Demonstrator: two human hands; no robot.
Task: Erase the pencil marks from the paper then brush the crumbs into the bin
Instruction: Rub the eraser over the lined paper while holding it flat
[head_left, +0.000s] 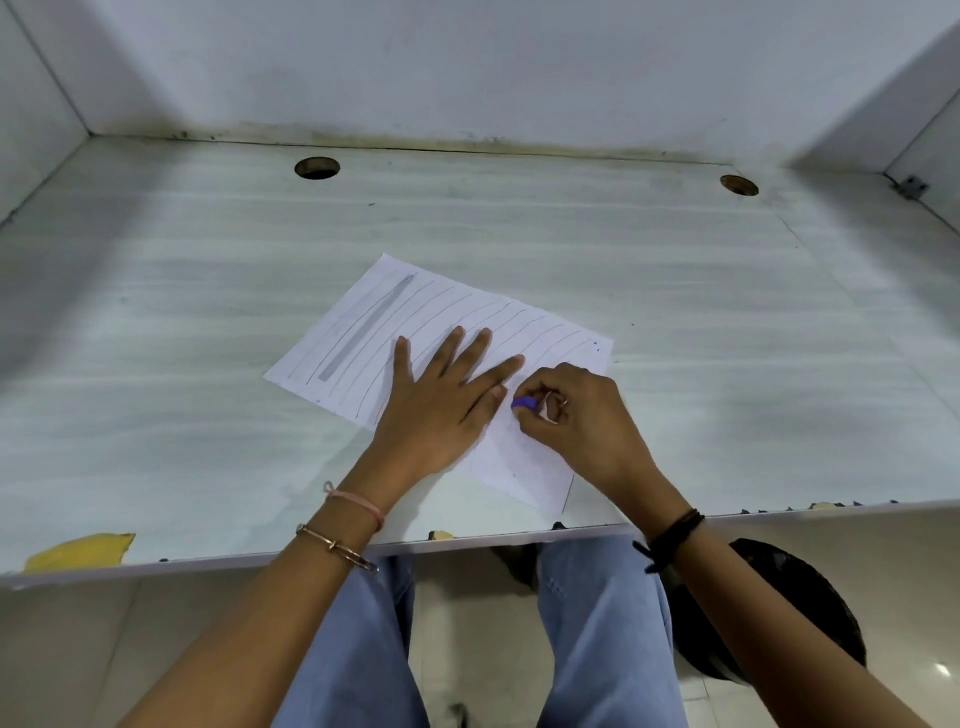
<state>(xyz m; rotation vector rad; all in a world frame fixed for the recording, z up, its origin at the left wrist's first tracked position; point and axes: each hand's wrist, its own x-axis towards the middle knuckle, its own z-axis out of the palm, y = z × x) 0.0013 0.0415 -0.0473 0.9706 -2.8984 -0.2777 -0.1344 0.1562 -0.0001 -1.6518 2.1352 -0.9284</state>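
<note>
Both hands work the ruled paper (447, 317) lying near the desk's (156, 312) front edge: left hand (441, 400) splayed flat, apparently pinning it against rubbing, right hand (571, 410) pinching a purple eraser (523, 404) on its near corner, the black bin (800, 613) below the desk's edge, no legible writing.

An office or study cubicle — a pale wood-grain laminate desk (156, 312) with a round cable hole (317, 168), boxed in by white partition walls (467, 62).
</note>
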